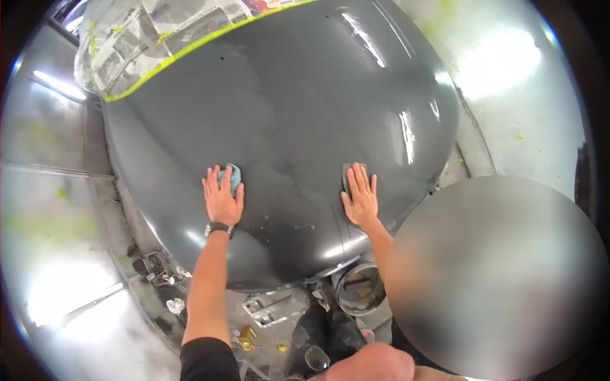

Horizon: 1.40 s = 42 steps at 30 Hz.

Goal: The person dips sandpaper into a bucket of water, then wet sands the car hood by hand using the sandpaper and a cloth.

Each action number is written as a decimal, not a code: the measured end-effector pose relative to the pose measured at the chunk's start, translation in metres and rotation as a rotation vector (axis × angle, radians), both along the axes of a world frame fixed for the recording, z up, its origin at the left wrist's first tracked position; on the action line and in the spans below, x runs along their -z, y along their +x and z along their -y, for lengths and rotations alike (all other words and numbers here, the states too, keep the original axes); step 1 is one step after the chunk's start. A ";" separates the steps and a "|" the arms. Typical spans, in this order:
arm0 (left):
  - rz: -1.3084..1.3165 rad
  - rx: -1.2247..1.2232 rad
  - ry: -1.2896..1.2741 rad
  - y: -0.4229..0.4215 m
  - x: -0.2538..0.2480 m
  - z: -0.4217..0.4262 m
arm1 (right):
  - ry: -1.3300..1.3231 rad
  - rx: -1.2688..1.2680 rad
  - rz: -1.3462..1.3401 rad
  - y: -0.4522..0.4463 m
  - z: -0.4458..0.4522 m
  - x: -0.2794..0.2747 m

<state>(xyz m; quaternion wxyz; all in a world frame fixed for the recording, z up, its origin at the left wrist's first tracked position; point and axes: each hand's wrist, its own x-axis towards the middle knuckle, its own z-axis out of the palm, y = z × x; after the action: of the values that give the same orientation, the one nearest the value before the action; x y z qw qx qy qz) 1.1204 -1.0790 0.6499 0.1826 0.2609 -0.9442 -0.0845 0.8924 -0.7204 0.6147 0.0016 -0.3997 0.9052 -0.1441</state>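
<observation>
On a grey hood (289, 127), left hand (222, 202) lies spread over blue cloth (236, 178) — right hand (361, 198), flat, covers perhaps a pad (346, 174).

One head-worn view; faces forward and down; close above the dark hood (286, 127)

Dark hood (273, 127): glossy; elongated white highlights at right, softer glare along the near edge.
Left pale surface (44, 241): bright strip (58, 84) above, overexposed glare below.
Right pale surface (534, 127): broad blown-out patch near the top.
Floor (272, 330): dimmer, with dark shadows.
Left hand (223, 202), right hand (360, 195): well lit, fairly sharp.
Lower right: large circular blur (495, 279), detail illegible.
Periphery: fisheye curvature, black corners.
</observation>
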 end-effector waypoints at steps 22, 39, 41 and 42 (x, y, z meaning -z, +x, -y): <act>-0.012 -0.028 0.019 -0.011 -0.011 -0.003 | -0.074 0.346 0.088 0.072 0.016 0.023; 0.001 0.060 -0.116 -0.006 0.006 0.005 | -0.242 0.423 0.054 0.115 -0.012 0.049; 0.007 0.053 -0.113 -0.006 0.005 0.001 | -0.399 0.708 -0.046 0.050 -0.027 0.030; 0.016 0.057 -0.116 -0.004 0.005 0.003 | -0.400 0.771 -0.040 0.041 -0.027 0.037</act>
<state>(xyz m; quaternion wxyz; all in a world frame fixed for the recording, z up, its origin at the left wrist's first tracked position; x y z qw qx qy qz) 1.1167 -1.0819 0.6448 0.1873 0.2237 -0.9559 -0.0327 0.9336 -0.6932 0.5776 -0.1475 -0.0277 0.9423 -0.2992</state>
